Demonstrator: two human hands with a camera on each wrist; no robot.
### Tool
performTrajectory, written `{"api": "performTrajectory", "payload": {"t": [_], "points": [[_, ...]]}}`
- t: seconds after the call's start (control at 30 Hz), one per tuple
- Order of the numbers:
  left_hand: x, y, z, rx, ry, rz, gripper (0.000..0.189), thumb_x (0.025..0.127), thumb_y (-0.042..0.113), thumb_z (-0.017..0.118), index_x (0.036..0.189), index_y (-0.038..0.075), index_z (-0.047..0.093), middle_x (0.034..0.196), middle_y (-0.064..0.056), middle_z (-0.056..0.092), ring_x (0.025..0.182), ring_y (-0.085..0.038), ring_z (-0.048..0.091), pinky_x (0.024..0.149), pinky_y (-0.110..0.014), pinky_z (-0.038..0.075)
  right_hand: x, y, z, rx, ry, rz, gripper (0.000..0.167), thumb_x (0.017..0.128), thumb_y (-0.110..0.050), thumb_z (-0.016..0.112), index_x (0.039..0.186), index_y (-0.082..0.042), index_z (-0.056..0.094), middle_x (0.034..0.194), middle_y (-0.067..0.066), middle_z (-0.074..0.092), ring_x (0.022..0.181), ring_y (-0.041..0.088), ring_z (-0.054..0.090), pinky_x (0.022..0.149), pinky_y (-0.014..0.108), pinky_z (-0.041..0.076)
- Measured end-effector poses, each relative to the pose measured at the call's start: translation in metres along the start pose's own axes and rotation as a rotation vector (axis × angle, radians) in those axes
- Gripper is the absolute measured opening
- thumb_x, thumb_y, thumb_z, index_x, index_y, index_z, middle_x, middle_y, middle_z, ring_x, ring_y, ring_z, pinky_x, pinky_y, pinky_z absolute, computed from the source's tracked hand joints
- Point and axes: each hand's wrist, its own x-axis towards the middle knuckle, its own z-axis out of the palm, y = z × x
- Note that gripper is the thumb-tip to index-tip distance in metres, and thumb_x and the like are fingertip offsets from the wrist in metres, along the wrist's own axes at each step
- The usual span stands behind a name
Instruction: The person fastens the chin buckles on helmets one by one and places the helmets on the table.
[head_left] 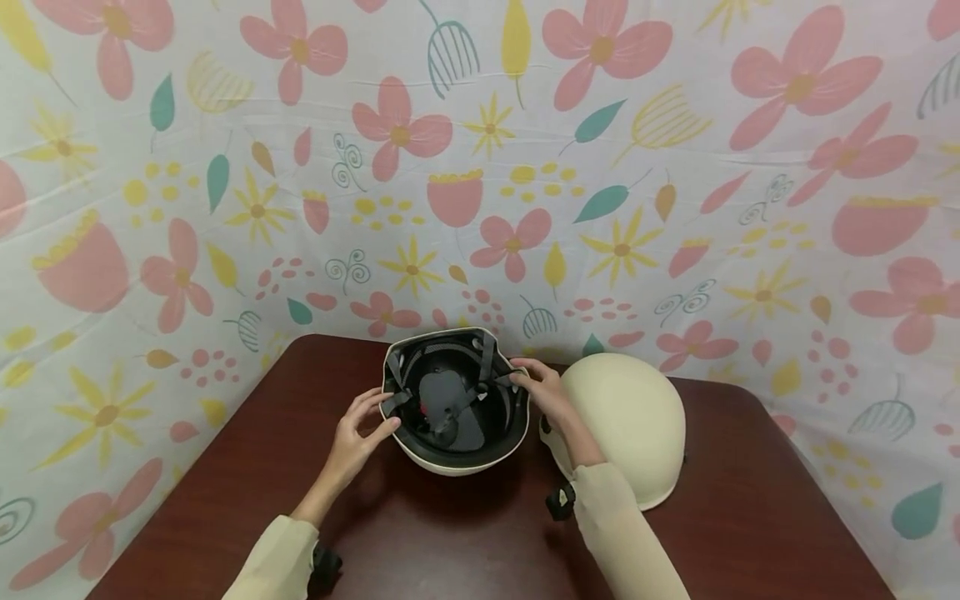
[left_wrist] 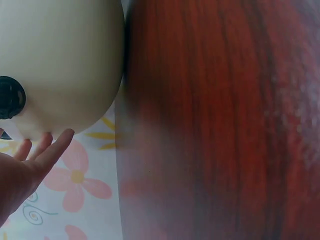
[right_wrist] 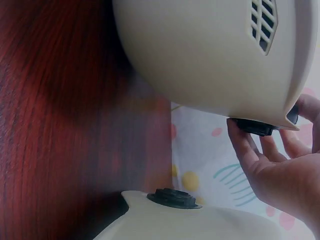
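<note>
A cream helmet [head_left: 456,408] is held up over the table with its open underside turned toward me, showing black padding and dark straps inside. My left hand [head_left: 360,437] grips its left edge, the thumb at the rim and the fingers along the outer shell. On the opposite edge, my right hand [head_left: 551,396] holds the rim near a strap. The right wrist view shows fingers beside a black side fitting [right_wrist: 255,126] and a slotted vent [right_wrist: 263,25] in the shell. In the left wrist view, a round black knob [left_wrist: 11,97] sits on the shell.
A second cream helmet [head_left: 630,421] rests dome-up on the dark red-brown table [head_left: 442,550], just right of the held one and partly behind my right forearm. A white cloth with floral prints [head_left: 480,208] hangs behind the table. Black wrist devices [head_left: 560,502] sit at both sleeves.
</note>
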Motion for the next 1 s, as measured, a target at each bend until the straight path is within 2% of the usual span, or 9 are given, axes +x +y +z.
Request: {"api": "performTrajectory", "payload": {"t": [0.1, 0.2, 0.3, 0.4, 0.57, 0.67, 0.8, 0.87, 1.0], "points": [[0.001, -0.006, -0.003, -0.024, -0.017, 0.011, 0.042, 0.092, 0.006, 0.065, 0.133, 0.003, 0.058, 0.149, -0.021, 0.042, 0.125, -0.039, 0.051, 0.103, -0.061, 0.040, 0.000, 0.003, 0.000, 0.009, -0.009, 0.010, 0.042, 0.099, -0.025, 0.058, 0.138, -0.011, 0.054, 0.150, 0.011, 0.043, 0.101, 0.031, 0.056, 0.096, 0.042, 0.045], [0.003, -0.009, -0.005, -0.057, -0.021, 0.027, 0.043, 0.092, 0.007, 0.064, 0.134, 0.002, 0.056, 0.149, -0.023, 0.040, 0.130, -0.046, 0.046, 0.108, -0.064, 0.033, -0.001, 0.006, 0.001, 0.034, -0.014, 0.024, 0.041, 0.098, -0.028, 0.059, 0.136, -0.013, 0.057, 0.129, 0.005, 0.054, 0.063, 0.015, 0.037, 0.071, 0.028, 0.040], [0.004, -0.009, -0.006, -0.070, -0.020, 0.033, 0.044, 0.092, 0.007, 0.064, 0.135, 0.002, 0.056, 0.150, -0.023, 0.039, 0.131, -0.044, 0.045, 0.108, -0.064, 0.033, -0.001, 0.007, 0.003, 0.060, -0.023, 0.034, 0.041, 0.098, -0.028, 0.059, 0.136, -0.014, 0.057, 0.086, -0.003, 0.054, 0.050, 0.007, 0.026, 0.058, 0.024, 0.033], [0.005, -0.012, -0.007, -0.072, -0.038, 0.055, 0.050, 0.091, 0.005, 0.065, 0.140, 0.003, 0.051, 0.152, -0.023, 0.036, 0.131, -0.031, 0.048, 0.106, -0.058, 0.040, -0.001, 0.008, 0.007, 0.073, -0.008, 0.044, 0.041, 0.098, -0.028, 0.059, 0.137, -0.013, 0.056, 0.069, -0.010, 0.044, 0.046, 0.008, 0.022, 0.054, 0.024, 0.031], [0.007, -0.013, -0.014, -0.163, -0.147, 0.060, 0.076, 0.092, 0.000, 0.061, 0.157, 0.012, 0.021, 0.159, -0.024, 0.023, 0.122, 0.006, 0.049, 0.089, -0.026, 0.054, -0.001, 0.017, 0.026, 0.196, 0.020, 0.090, 0.042, 0.098, -0.024, 0.059, 0.137, -0.009, 0.055, 0.098, 0.002, 0.064, 0.061, 0.003, 0.052, 0.063, 0.025, 0.047], [0.012, -0.009, -0.019, -0.217, -0.190, 0.016, 0.081, 0.096, 0.002, 0.055, 0.159, 0.021, 0.008, 0.163, -0.020, 0.011, 0.126, 0.000, 0.048, 0.080, -0.024, 0.055, -0.001, 0.027, 0.040, 0.275, -0.010, 0.122, 0.045, 0.099, -0.024, 0.057, 0.141, -0.008, 0.050, 0.131, 0.015, 0.057, 0.084, 0.006, 0.065, 0.077, 0.031, 0.055], [0.019, -0.002, -0.022, -0.210, -0.201, -0.031, 0.080, 0.097, 0.008, 0.054, 0.159, 0.028, 0.007, 0.166, -0.013, 0.006, 0.134, -0.023, 0.040, 0.071, -0.032, 0.056, -0.002, 0.037, 0.051, 0.308, -0.027, 0.139, 0.050, 0.101, -0.027, 0.055, 0.146, -0.010, 0.044, 0.141, 0.020, 0.048, 0.091, 0.010, 0.065, 0.088, 0.038, 0.055], [0.022, 0.000, -0.023, -0.193, -0.199, -0.031, 0.080, 0.097, 0.008, 0.055, 0.159, 0.027, 0.008, 0.166, -0.012, 0.006, 0.131, -0.022, 0.043, 0.069, -0.032, 0.056, -0.001, 0.038, 0.052, 0.297, -0.022, 0.137, 0.051, 0.101, -0.027, 0.054, 0.148, -0.010, 0.042, 0.143, 0.021, 0.048, 0.095, 0.013, 0.065, 0.090, 0.041, 0.054], [0.023, 0.004, -0.022, -0.188, -0.176, -0.022, 0.078, 0.097, 0.008, 0.055, 0.159, 0.025, 0.009, 0.166, -0.011, 0.008, 0.120, 0.003, 0.047, 0.070, -0.029, 0.055, 0.002, 0.033, 0.047, 0.177, -0.040, 0.106, 0.055, 0.101, -0.028, 0.054, 0.151, -0.011, 0.037, 0.150, 0.021, 0.043, 0.111, 0.030, 0.062, 0.095, 0.044, 0.051]]}}
